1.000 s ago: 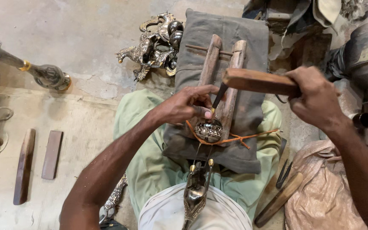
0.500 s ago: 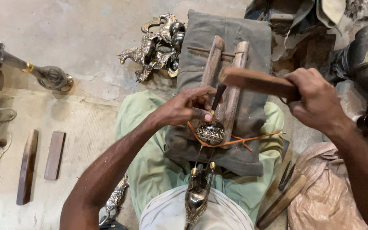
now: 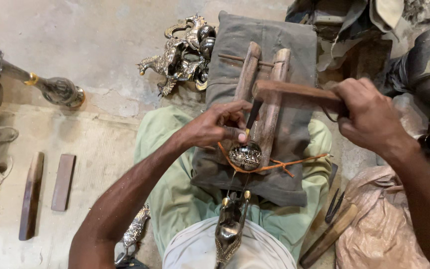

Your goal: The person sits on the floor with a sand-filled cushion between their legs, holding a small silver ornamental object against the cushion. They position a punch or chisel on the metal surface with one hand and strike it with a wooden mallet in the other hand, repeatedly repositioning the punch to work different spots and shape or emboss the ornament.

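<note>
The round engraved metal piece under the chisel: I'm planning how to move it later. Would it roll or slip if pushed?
The round metal piece looks domed and polished, so it would probably roll or slide easily. The orange cord around it and the wooden bars beside it suggest it needs restraining. Being metal, it is likely stiff and fairly heavy for its size.

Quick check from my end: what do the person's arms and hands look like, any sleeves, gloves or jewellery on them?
Both arms are bare as far as the picture shows: no sleeves reach the forearms. The left hand and right hand wear no gloves, and no rings, watch or bands show on the fingers or wrists. The nails are short. The upper arms are cut off by the frame.
</note>
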`<state>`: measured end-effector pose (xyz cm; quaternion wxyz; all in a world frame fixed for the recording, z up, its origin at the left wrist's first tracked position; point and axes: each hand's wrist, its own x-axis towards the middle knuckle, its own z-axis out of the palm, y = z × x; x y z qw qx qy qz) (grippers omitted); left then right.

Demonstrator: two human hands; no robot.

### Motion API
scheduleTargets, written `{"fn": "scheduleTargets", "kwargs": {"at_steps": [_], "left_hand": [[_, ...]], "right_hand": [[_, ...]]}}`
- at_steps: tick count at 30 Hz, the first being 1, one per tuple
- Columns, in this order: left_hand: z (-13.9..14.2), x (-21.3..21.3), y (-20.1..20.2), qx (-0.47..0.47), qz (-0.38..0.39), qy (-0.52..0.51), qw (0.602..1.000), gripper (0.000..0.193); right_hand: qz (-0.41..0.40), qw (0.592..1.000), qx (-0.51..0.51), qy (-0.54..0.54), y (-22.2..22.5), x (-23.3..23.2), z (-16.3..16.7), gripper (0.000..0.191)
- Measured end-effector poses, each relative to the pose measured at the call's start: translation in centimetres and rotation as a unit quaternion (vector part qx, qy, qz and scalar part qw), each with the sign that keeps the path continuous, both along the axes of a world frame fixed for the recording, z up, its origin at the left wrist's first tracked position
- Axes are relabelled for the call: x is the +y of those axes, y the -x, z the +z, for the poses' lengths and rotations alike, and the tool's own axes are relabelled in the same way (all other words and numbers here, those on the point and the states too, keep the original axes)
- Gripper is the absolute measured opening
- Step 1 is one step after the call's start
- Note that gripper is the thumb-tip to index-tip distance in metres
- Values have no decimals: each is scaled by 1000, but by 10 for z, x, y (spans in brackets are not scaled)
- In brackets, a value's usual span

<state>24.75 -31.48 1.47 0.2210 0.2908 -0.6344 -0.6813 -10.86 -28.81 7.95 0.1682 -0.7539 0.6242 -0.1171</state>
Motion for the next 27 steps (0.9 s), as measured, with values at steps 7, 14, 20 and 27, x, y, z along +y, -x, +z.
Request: {"fn": "scheduleTargets", "kwargs": {"at_steps": [7,14,20,27], "left_hand": [[1,-2,-1,-4,-20,-8,1000,65],[1,-2,-3,28,-41,-40,998,64],[4,-5,-5,41,-73,-55,995,58],[19,-4,-3,15,-83,-18,996,53]], "right_hand": [[37,994,-100,-23,2,-4,1,55],[4,993,-115,-8,-3,-2,3,51],[-14,1000,5,-11,-2,4,5,53],[46,991,91,84,0,26,-8,54]]}}
